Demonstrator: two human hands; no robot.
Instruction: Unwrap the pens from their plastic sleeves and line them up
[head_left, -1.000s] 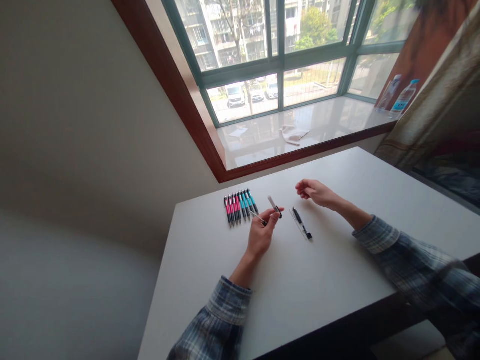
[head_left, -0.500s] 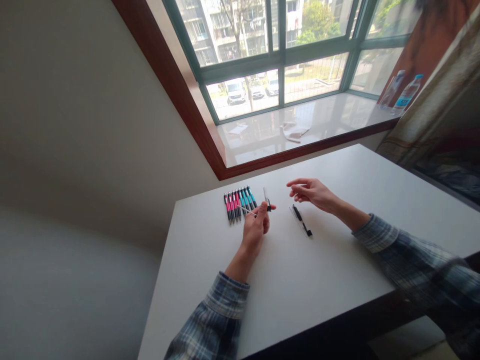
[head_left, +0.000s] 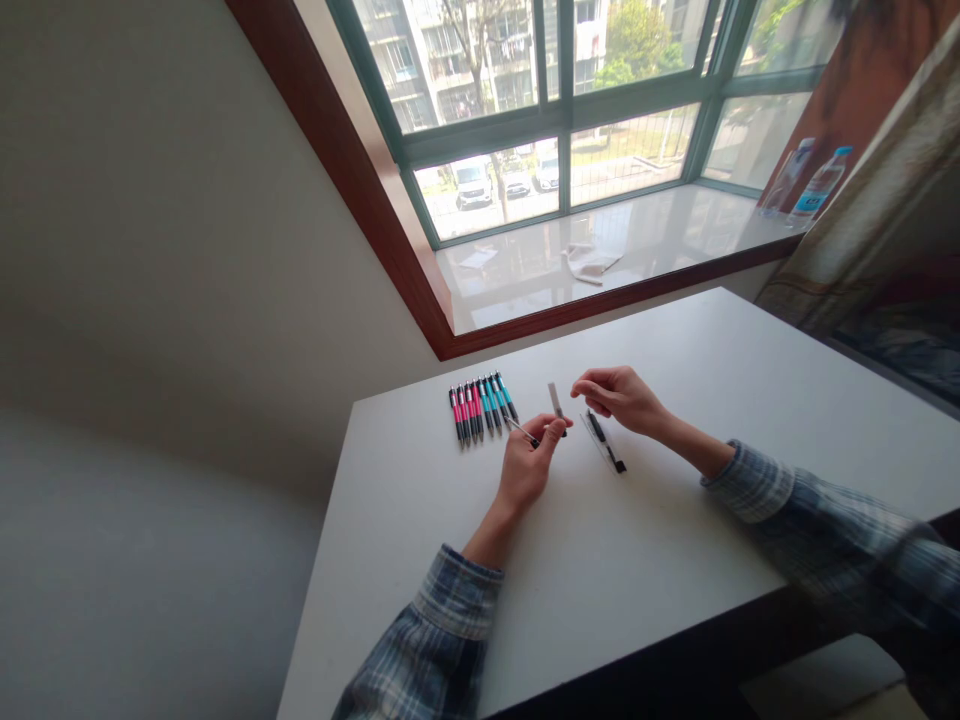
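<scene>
My left hand [head_left: 527,467] pinches a pen barrel [head_left: 554,398], pale and see-through with a dark lower end, which stands up from the fingertips. A thin pale rod like a pen refill [head_left: 519,430], dark at one end, also sticks out of this hand to the left. My right hand [head_left: 621,398] is closed just to the right of the barrel, thumb and forefinger together; whether anything is between them cannot be made out. Below its fingers lie a black pen part [head_left: 605,442] and a thin clear piece beside it on the white table [head_left: 600,560].
A row of several pink and teal pens [head_left: 484,408] lies side by side left of my hands. Behind the table is a window sill [head_left: 525,290] with a crumpled cloth [head_left: 591,264] and two plastic bottles [head_left: 816,190]. A wall [head_left: 187,300] rises on the left.
My left hand has moved right with the barrel and rod, closer to my right hand. The right hand's fingers, stretched out before, are now curled and pinched together.
</scene>
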